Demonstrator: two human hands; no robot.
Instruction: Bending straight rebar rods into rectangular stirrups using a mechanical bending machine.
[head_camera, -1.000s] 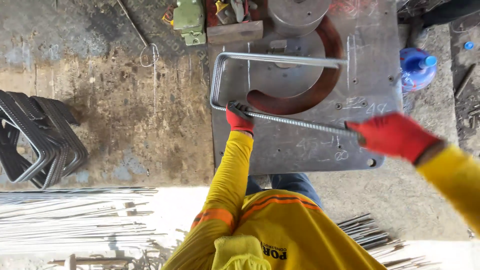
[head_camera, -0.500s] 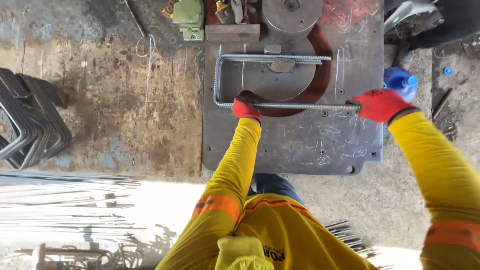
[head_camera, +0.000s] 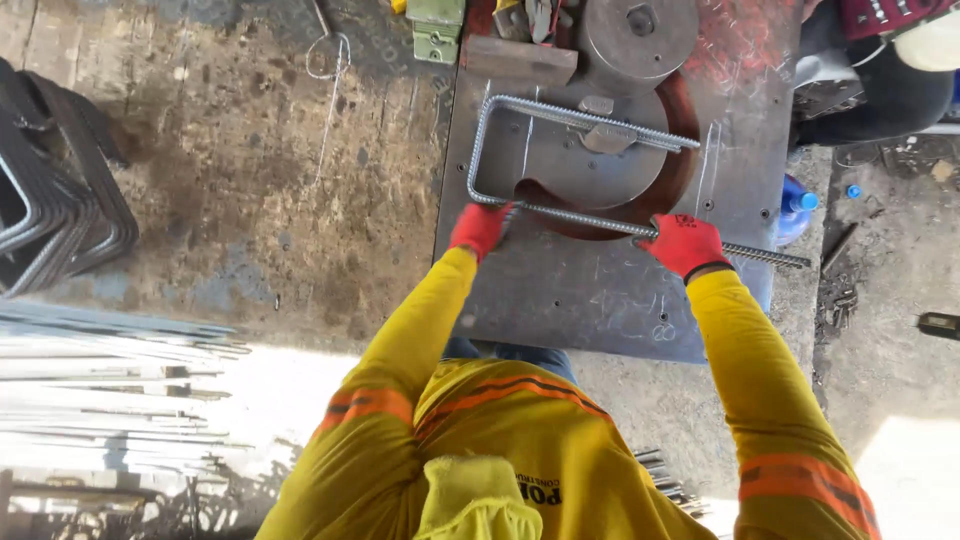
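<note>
A ribbed steel bar (head_camera: 560, 118), bent into a U shape, lies on the grey steel bending table (head_camera: 600, 300). Its upper leg rests against the round bending disc (head_camera: 600, 160); its lower leg runs right past the table's edge. My left hand (head_camera: 480, 228), in a red glove, grips the lower leg near the bent corner. My right hand (head_camera: 683, 243), also red-gloved, grips the same leg further right. Both arms wear yellow sleeves with orange bands.
Bent stirrups (head_camera: 50, 200) are stacked at the left on the concrete floor. Straight bars (head_camera: 110, 380) lie in a bundle at lower left. A blue bottle (head_camera: 793, 208) stands by the table's right edge. Another person (head_camera: 880, 60) sits at upper right.
My right hand slid left along the bar's lower leg, closer to my left hand. The bar's lower leg now tilts down to the right. The view has shifted.
</note>
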